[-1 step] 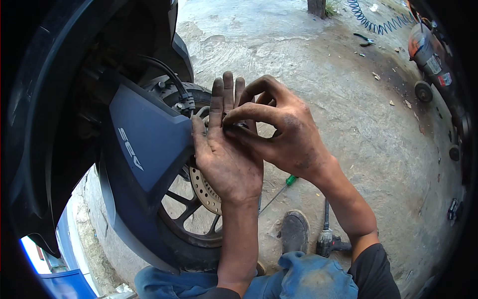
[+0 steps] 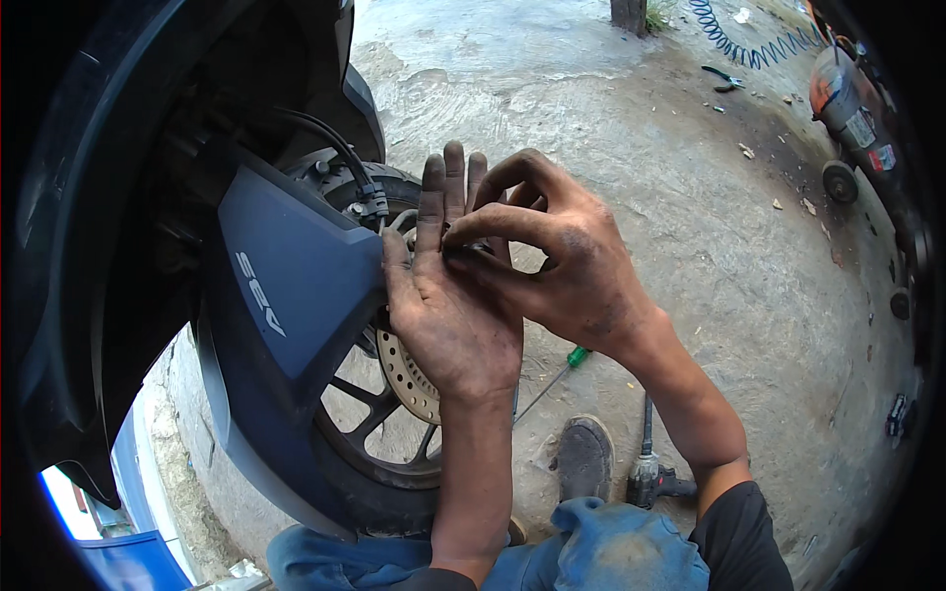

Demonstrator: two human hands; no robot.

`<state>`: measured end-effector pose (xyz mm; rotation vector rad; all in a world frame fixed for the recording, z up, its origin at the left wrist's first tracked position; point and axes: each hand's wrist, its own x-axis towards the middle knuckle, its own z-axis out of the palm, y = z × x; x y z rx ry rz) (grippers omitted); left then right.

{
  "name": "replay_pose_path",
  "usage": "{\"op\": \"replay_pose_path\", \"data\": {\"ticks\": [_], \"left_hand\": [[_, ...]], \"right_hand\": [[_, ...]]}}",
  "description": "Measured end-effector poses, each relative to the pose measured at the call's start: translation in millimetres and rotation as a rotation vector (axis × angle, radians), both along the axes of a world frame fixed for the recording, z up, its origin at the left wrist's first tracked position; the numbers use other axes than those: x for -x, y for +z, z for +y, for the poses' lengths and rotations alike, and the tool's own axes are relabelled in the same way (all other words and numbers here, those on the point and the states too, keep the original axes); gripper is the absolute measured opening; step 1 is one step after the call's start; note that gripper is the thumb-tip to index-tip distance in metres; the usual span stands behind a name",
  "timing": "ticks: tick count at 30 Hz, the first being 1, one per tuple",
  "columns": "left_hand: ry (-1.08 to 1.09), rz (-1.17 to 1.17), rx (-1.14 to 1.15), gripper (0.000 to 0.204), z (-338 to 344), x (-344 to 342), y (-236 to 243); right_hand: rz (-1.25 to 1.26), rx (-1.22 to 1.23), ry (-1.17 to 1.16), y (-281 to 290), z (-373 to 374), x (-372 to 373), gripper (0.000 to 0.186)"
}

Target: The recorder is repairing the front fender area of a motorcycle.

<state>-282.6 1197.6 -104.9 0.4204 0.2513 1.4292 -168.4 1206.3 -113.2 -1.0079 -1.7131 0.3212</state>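
Observation:
My left hand (image 2: 458, 340) is held up flat in front of the motorcycle's front wheel (image 2: 370, 422), palm toward me and fingers stretched out. Over the base of those fingers, my right hand (image 2: 583, 261) pinches thumb and forefinger together, closed on something small and dark that I cannot make out. Both hands are grimy. A drilled brake disc (image 2: 396, 372) shows just left of my left wrist. Beside my left thumb is the dark blue fork cover (image 2: 291, 251), with a black cable (image 2: 340, 148) running down above it.
Near my shoe (image 2: 585, 459) on the concrete lie a green-handled screwdriver (image 2: 577, 356) and a power wrench (image 2: 645, 480). Farther off are pliers (image 2: 727, 83), a coiled blue hose (image 2: 751, 54) and, at the right, a wheeled orange-and-grey air compressor (image 2: 849, 110).

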Motion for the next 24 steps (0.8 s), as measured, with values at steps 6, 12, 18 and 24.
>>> {"op": "replay_pose_path", "data": {"ticks": [6,12,18,24], "left_hand": [[0.001,0.137,0.06,0.061,1,-2,1],[-0.004,0.151,0.134,0.059,-1,1,0],[0.024,0.104,0.26,0.053,-6,4,9],[0.168,0.052,0.406,0.02,-23,13,37]], "right_hand": [[-0.021,-0.003,-0.015,-2,1,-1,0.021],[-0.017,0.034,0.024,2,2,-2,0.021],[0.079,0.011,0.065,4,1,-1,0.021],[0.873,0.364,0.523,26,-3,0,0.028]]}}
